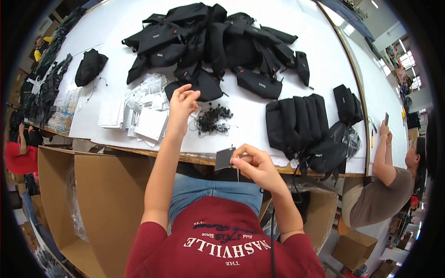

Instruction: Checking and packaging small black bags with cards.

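In my right hand [257, 167], near the table's front edge, a small dark grey card like a hang tag [224, 158] is pinched between thumb and fingers. A thin pale edge hangs below those fingertips. My left hand [183, 104] is raised over the table, its fingers loosely bent and apart, with nothing visible in them. It is nearest to a black pouch [206, 88] at the front of a heap of black bags [213, 39]; whether it touches the pouch I cannot tell. Right of that hand lies a tangle of thin black strings [214, 119].
White printed cards [150, 123] lie in loose stacks left of the strings. A row of black bags [296, 120] stands at right. Another black bag [90, 67] lies at left. Cardboard boxes [111, 204] stand below the table edge. A person [384, 185] at right holds a phone.
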`<control>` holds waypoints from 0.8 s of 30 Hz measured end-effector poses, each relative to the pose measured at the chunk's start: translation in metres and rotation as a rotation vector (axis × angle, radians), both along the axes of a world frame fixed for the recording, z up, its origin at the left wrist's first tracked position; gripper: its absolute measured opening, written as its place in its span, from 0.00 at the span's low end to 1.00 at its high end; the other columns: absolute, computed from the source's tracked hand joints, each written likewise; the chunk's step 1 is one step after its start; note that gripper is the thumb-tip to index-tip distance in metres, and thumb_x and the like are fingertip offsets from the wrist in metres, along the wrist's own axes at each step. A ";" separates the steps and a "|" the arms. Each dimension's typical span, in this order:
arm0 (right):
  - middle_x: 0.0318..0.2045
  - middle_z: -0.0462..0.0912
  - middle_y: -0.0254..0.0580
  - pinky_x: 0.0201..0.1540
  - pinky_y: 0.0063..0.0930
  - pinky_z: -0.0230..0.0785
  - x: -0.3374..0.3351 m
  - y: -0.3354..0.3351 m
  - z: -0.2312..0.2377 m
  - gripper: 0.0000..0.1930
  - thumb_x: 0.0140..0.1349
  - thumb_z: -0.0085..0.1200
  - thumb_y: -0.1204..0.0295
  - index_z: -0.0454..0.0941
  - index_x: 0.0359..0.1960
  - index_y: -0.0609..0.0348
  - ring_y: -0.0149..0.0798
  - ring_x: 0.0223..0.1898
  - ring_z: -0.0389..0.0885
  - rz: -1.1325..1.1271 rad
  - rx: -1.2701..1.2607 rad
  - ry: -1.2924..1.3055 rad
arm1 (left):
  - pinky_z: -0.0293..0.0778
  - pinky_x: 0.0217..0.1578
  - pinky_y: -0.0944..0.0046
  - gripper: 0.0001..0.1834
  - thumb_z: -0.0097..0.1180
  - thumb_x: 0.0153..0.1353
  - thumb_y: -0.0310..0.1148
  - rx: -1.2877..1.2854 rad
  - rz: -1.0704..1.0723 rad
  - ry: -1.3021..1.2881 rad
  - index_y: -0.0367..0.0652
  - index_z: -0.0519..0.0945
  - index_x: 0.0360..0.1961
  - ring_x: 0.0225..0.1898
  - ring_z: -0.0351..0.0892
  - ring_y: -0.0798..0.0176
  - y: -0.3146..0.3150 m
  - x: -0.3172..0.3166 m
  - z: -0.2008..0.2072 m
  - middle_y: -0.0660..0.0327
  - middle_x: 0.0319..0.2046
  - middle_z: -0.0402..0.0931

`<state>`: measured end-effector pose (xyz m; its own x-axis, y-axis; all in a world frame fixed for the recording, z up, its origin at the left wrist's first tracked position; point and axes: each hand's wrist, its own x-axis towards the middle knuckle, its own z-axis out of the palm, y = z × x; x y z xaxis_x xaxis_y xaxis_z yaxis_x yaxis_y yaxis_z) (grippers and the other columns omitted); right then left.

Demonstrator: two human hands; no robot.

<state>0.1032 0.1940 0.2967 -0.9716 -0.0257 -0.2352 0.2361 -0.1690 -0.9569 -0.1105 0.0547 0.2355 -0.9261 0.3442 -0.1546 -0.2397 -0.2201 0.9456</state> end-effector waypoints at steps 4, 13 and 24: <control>0.17 0.68 0.21 0.23 0.15 0.51 0.009 0.001 -0.011 0.06 0.67 0.52 0.70 0.73 0.37 0.61 0.16 0.20 0.60 0.018 -0.026 -0.017 | 0.71 0.28 0.68 0.39 0.65 0.55 0.33 0.118 -0.015 -0.219 0.34 0.57 0.62 0.26 0.76 0.69 0.018 -0.028 -0.004 0.58 0.36 0.77; 0.21 0.70 0.24 0.25 0.15 0.55 0.008 0.001 -0.008 0.07 0.67 0.53 0.70 0.73 0.37 0.61 0.18 0.23 0.64 0.049 0.027 -0.003 | 0.69 0.27 0.73 0.25 0.66 0.57 0.38 0.216 0.177 -0.218 0.36 0.72 0.51 0.25 0.72 0.72 0.016 -0.036 -0.028 0.64 0.31 0.75; 0.13 0.67 0.32 0.20 0.22 0.53 -0.031 -0.008 -0.008 0.04 0.61 0.56 0.73 0.77 0.34 0.60 0.24 0.15 0.62 -0.215 0.608 0.247 | 0.61 0.22 0.79 0.15 0.59 0.61 0.28 -0.042 -0.172 0.039 0.40 0.81 0.50 0.23 0.67 0.81 -0.027 0.095 0.026 0.69 0.28 0.77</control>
